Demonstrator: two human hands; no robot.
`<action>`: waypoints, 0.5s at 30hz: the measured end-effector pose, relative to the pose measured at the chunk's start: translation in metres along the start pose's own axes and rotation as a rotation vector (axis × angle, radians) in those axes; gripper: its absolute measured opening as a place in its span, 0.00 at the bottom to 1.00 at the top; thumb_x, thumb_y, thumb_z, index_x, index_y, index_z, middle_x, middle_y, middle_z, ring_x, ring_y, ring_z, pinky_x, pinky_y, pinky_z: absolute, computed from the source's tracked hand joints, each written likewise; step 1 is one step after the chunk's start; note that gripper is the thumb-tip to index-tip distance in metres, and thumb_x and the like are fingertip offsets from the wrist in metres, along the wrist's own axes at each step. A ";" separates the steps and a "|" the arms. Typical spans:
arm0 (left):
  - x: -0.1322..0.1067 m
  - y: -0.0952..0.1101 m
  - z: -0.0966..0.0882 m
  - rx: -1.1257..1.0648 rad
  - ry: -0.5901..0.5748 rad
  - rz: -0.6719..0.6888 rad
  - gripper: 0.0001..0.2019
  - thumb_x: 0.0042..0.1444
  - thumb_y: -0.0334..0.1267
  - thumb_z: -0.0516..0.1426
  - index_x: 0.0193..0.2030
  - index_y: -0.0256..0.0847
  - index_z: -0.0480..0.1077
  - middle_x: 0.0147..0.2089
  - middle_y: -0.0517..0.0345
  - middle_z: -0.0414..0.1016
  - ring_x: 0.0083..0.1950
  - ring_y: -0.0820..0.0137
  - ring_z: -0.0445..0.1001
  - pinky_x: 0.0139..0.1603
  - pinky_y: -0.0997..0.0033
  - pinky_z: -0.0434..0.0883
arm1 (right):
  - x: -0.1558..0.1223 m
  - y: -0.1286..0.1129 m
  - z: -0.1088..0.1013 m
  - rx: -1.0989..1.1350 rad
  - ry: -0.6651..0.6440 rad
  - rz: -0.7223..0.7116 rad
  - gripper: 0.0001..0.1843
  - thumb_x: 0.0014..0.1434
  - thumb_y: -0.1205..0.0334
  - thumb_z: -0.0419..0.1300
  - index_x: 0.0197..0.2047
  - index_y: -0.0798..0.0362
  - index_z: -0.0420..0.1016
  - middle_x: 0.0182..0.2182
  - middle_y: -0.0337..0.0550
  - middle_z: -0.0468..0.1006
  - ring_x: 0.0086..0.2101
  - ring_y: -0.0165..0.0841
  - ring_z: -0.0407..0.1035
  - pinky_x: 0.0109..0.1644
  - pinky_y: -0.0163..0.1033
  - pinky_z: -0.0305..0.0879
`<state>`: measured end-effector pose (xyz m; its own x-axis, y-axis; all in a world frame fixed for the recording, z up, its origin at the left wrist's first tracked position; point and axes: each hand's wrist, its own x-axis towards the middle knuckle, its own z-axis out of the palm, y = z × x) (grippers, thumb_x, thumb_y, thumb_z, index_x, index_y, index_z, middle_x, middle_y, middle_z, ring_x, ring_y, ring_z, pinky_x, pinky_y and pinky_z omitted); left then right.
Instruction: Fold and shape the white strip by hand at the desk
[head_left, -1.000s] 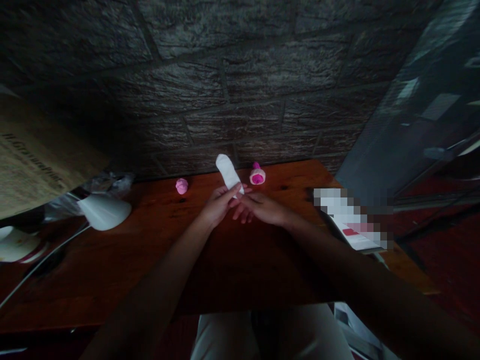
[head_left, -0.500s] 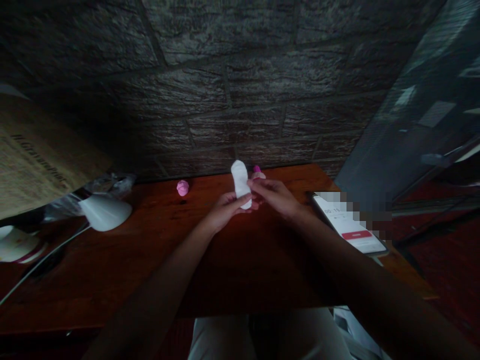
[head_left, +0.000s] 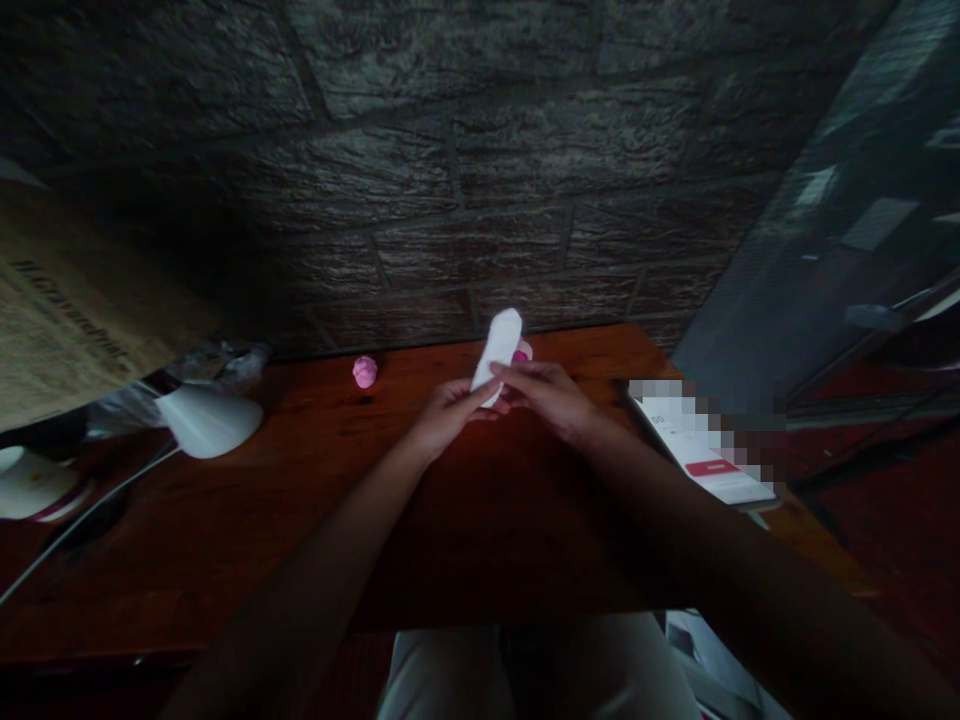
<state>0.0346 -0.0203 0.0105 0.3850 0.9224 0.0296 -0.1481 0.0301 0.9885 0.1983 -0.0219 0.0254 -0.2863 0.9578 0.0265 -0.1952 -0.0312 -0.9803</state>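
Observation:
A long white sock-like piece (head_left: 501, 342) with a rounded end stands up from between my hands, its top leaning right. My left hand (head_left: 448, 412) is closed on its lower left edge, thumb across the front. From the right, my right hand (head_left: 546, 395) pinches the same piece with thumb and fingers near its lower part. Just behind the hands lies a small pink and magenta bundle (head_left: 523, 350), partly hidden. A pink rolled-up ball (head_left: 365, 372) rests on the table to the left.
The wooden table (head_left: 315, 500) runs up to a dark stone wall (head_left: 390, 200). A phone (head_left: 709, 450) with a lit screen lies at the right edge. To the left are a white cone-shaped object (head_left: 214, 422) with a cord, a paper cup (head_left: 34, 485) and a brown paper bag (head_left: 75, 310).
The white sock-like piece has tipped from leaning left to leaning right. My right hand has shifted slightly left and lower on it.

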 end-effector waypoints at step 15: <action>-0.001 0.001 0.005 0.047 0.049 -0.036 0.20 0.52 0.53 0.63 0.37 0.36 0.79 0.34 0.48 0.82 0.34 0.67 0.80 0.42 0.65 0.75 | 0.000 -0.007 -0.001 0.166 0.130 0.033 0.17 0.47 0.49 0.71 0.33 0.53 0.79 0.34 0.45 0.79 0.34 0.32 0.71 0.37 0.39 0.68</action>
<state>0.0383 -0.0230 0.0125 0.3440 0.9389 -0.0126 -0.0913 0.0468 0.9947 0.2009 -0.0214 0.0320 -0.1734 0.9840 -0.0411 -0.3424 -0.0994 -0.9343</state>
